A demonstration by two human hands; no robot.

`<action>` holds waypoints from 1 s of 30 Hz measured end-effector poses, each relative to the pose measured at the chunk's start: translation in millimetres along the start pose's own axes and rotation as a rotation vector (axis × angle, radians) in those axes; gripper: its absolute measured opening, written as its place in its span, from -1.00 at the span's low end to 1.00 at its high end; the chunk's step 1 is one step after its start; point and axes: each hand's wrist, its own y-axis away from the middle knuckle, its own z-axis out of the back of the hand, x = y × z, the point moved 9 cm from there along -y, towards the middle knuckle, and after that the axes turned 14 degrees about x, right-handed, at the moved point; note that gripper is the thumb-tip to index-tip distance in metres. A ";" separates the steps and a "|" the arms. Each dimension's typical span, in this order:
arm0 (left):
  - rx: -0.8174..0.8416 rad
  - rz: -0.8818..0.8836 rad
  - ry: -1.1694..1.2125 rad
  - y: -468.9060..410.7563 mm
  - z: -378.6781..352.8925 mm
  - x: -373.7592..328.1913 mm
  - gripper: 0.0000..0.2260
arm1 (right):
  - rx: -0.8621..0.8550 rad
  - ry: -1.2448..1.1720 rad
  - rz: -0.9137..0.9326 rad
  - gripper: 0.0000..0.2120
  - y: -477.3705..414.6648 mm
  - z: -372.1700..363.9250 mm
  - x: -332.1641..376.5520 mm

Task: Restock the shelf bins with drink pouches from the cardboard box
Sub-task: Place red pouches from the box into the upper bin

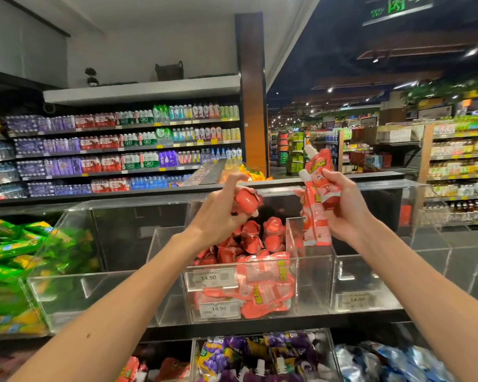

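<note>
A clear acrylic shelf bin [312, 285] in the middle holds several red drink pouches [260, 282]. My left hand [221, 213] hovers above the bin's back part, closed around one red pouch [247, 201] seen bottom-first. To the right, my right hand [342, 208] grips a bunch of red pouches [316, 199] upright, white spouts pointing up, over the bin's right wall. The cardboard box is out of view.
Left of the red bin a clear bin [55, 288] adjoins green packets [9, 260]. A clear bin [370, 285] to the right has a 14.90 tag. Below, bins hold purple pouches [254, 357] and blue pouches [384, 362]. Bottled-drink shelves [122, 150] stand behind.
</note>
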 end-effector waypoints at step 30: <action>0.099 -0.087 -0.290 -71.3 -101.5 16.0 -0.55 | -0.054 -0.022 -0.082 -0.74 27.2 50.3 -15.2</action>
